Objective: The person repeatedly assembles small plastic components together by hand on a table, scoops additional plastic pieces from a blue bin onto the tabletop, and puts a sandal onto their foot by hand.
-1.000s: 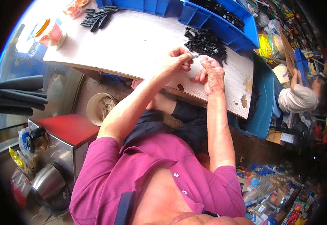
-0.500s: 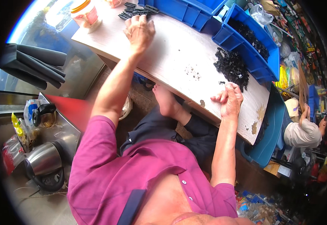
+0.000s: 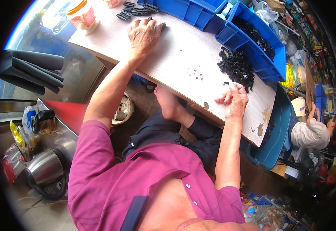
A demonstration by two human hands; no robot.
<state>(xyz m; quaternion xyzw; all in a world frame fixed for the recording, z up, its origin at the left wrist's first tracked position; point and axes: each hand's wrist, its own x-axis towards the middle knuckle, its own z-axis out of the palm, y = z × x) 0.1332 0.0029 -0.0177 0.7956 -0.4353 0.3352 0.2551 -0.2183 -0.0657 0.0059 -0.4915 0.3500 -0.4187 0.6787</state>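
My left hand [image 3: 143,37] is closed over a long black plastic piece [image 3: 163,26] on the pale table; only its ends show past the fingers. Beyond that hand lies a small group of similar ribbed black pieces [image 3: 131,12]. My right hand [image 3: 235,103] hangs over the table's front edge, fingers curled and thumb pressed to the forefinger. What it holds, if anything, is hidden. A tiny black part [image 3: 225,83] sits just off its fingertips, beside a heap of small black parts [image 3: 237,67].
Blue bins [image 3: 252,42] line the table's far side, one holding black parts. A jar with an orange lid [image 3: 82,17] stands at the far left. A teal tub [image 3: 270,148] is at the table's right end. Another person [image 3: 310,134] sits further right. A steel kettle [image 3: 46,167] is at left.
My left hand has come away from the group of black pieces and now has a black piece under its fingers. The right hand has barely moved. The whole view has shifted slightly.
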